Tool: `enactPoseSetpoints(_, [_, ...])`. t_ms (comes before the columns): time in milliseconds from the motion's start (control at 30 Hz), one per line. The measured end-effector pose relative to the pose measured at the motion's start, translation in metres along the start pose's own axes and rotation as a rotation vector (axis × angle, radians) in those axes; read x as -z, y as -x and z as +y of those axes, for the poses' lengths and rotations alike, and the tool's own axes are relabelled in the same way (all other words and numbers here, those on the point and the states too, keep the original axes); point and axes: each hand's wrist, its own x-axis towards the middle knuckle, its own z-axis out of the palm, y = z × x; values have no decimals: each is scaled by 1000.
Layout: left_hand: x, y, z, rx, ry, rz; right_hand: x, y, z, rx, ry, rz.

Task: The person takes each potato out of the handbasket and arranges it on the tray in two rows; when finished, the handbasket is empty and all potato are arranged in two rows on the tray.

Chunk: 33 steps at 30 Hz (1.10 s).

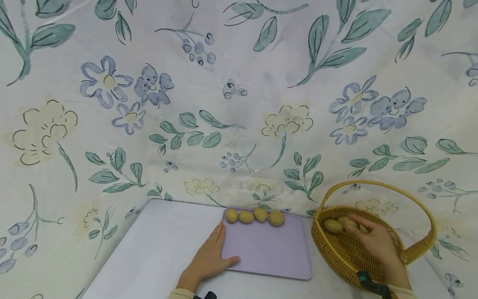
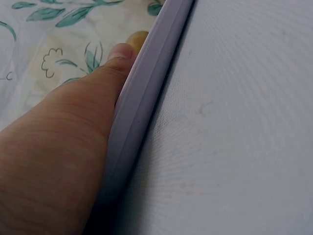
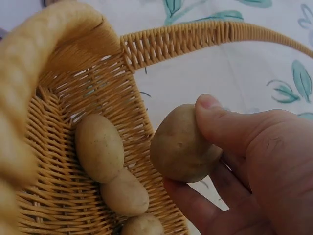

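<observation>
My right hand (image 1: 380, 244) is over the wicker basket (image 1: 332, 253) and pinches a potato (image 3: 181, 144) between thumb and fingers. In the right wrist view that potato is above the basket's rim, while three others, one an oval potato (image 3: 100, 148), lie in a line inside. My left hand (image 1: 210, 255) rests at the near left corner of the lilac tray (image 1: 267, 253), fingers stretched along its left side and thumb over the near rim. Several potatoes (image 1: 260, 214) sit in a row along the tray's far edge. The left wrist view shows the thumb (image 2: 120, 51) against the tray's rim.
The tall basket handle (image 1: 377, 182) arches over the basket, behind and to the right of my right hand. A white table (image 1: 149, 241) carries tray and basket. Behind it hangs a cloth (image 1: 239, 116) printed with flowers and leaves.
</observation>
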Motion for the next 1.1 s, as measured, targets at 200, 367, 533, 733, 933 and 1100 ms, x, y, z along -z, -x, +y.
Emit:
enactPoseSetpoints(200, [0, 0, 0, -3, -1, 1, 1, 2, -13, 17, 15, 7])
enactPoseSetpoints(367, [0, 0, 0, -1, -2, -4, 3, 3, -25, 12, 12, -10])
enactPoseSetpoints(533, [1, -1, 1, -4, -4, -6, 3, 3, -33, 12, 5, -7])
enactPoseSetpoints(733, [0, -1, 0, -8, -4, -6, 0, 7, -43, 61, -25, 26])
enactPoseSetpoints(933, [-1, -1, -2, -8, -11, -5, -4, 10, -55, 129, -41, 62])
enactPoseSetpoints(1100, [-1, -1, -2, -10, -5, -7, -6, 9, -64, 173, -35, 93])
